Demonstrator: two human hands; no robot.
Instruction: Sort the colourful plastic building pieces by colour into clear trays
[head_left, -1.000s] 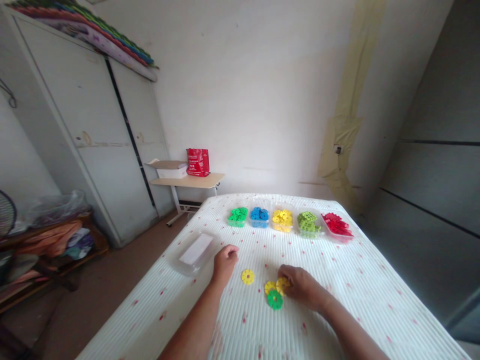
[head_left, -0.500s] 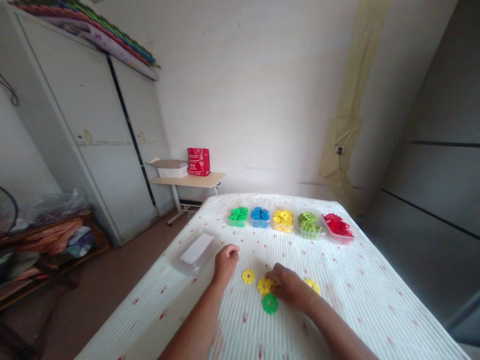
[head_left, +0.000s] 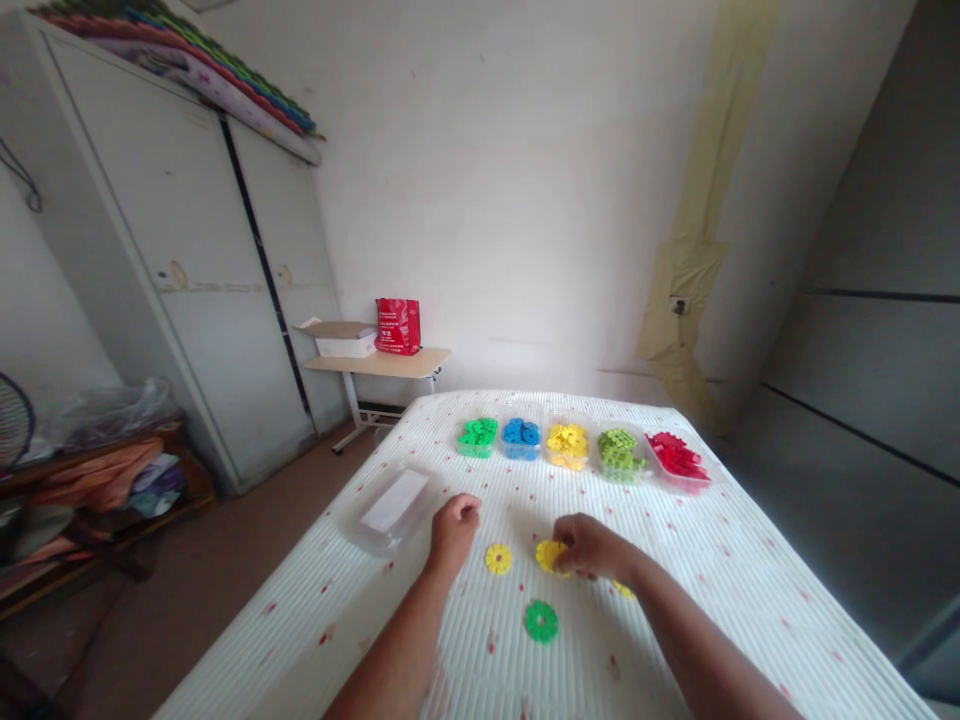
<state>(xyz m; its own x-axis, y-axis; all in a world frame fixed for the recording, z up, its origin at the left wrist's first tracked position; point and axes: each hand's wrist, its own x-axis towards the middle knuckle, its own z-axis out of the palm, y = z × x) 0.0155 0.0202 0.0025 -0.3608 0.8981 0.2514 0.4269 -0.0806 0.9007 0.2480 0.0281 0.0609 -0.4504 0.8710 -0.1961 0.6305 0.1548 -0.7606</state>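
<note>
My left hand (head_left: 453, 527) rests as a loose fist on the white spotted table cover (head_left: 720, 590), holding nothing I can see. Just to its right lies a yellow flower-shaped disc (head_left: 497, 558). My right hand (head_left: 591, 547) is closed on another yellow disc (head_left: 549, 556), its fingers pinching the disc's right edge. A third yellow disc (head_left: 622, 590) peeks out from under my right wrist. Nearer to me, a green disc (head_left: 541, 621) lies flat on its own.
Five clear tubs stand in a row at the far side: green (head_left: 477, 436), blue (head_left: 520, 435), yellow (head_left: 566, 443), light green (head_left: 619, 451), red (head_left: 677, 458). A clear lidded box (head_left: 390, 506) sits at the left edge. Beyond are a side table (head_left: 379, 362) and wardrobe (head_left: 172, 260).
My right hand has moved away from me with a yellow disc, leaving the green disc lying alone. The left hand has stayed in place.
</note>
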